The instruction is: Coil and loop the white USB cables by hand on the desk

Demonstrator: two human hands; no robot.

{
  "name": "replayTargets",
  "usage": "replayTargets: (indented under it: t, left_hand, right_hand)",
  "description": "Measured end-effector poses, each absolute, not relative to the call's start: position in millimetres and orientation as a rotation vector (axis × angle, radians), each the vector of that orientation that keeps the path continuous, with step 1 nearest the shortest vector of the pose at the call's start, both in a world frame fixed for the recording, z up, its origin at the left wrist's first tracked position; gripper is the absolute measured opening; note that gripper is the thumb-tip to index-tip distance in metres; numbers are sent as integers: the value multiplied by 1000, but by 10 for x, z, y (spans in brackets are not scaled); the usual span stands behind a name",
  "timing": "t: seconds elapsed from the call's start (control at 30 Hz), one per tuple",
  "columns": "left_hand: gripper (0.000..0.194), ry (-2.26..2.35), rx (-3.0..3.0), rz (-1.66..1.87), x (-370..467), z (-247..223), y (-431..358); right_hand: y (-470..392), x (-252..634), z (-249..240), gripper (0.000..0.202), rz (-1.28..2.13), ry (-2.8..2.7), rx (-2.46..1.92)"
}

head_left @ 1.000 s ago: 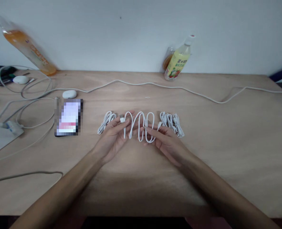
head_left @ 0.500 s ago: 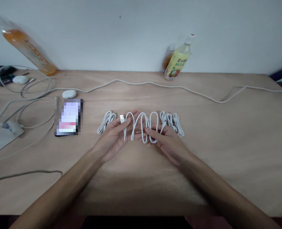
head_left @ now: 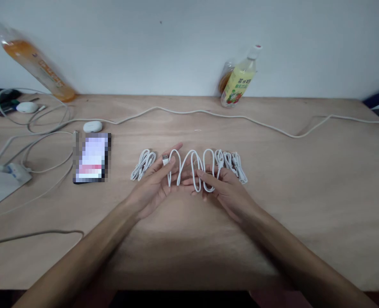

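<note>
White cable (head_left: 192, 151), Chinese-lettered yellow bottle (head_left: 239, 82) beyond

The white USB cable (head_left: 193, 173) has a smooth, plastic-looking jacket with a soft sheen, and its USB-A plug (head_left: 165, 158) shows a dull grey metal shell against white plastic. The bundled cables (head_left: 236, 164) look like the same smooth plastic. Beneath, the tabletop (head_left: 304, 179) is matt, grained wood, apparently plywood. The earbud case (head_left: 92, 126) is smooth, hard white plastic; the drink bottle (head_left: 239, 81) is clear, shiny plastic under a printed label; the wall (head_left: 112, 47) is smooth and matt.
</note>
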State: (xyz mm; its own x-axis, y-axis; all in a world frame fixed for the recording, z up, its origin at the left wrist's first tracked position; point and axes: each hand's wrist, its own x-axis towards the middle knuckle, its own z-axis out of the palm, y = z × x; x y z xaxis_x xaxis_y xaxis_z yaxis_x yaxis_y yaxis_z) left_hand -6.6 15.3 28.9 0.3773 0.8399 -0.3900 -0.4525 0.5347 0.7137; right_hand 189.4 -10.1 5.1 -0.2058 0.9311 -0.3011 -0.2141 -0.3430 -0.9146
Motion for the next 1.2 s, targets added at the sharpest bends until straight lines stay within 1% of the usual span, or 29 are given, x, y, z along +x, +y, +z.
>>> replayTargets:
  t: [0.13,0.2,0.37,0.6,0.83,1.07,1.2]
  left_hand:
    - [21,791,514,875,-64,267,139]
    - [17,757,511,860,-66,254,129]
    - [17,692,547,840,-74,229,137]
    - [22,721,585,860,-59,227,138]
    - [16,753,539,932,-61,201,139]
    - [27,814,506,945,-56,234,170]
    - [29,836,496,944,-56,264,166]
  right_hand:
    - [-86,1915,61,29,1669,-1000,-1171]
    - [-80,1918,65,29,1663,-1007,-1175]
    - [-74,1907,63,28,1630,-987,-1165]
    - [-75,1914,36,32,1539,-1068,-1229]
    - [-84,1888,71,34,1462,-1102,-1278]
    - [-92,1897,72,40,1401,-1079,-1334]
    - [-90,1901,69,39,1393,-1092,-1381]
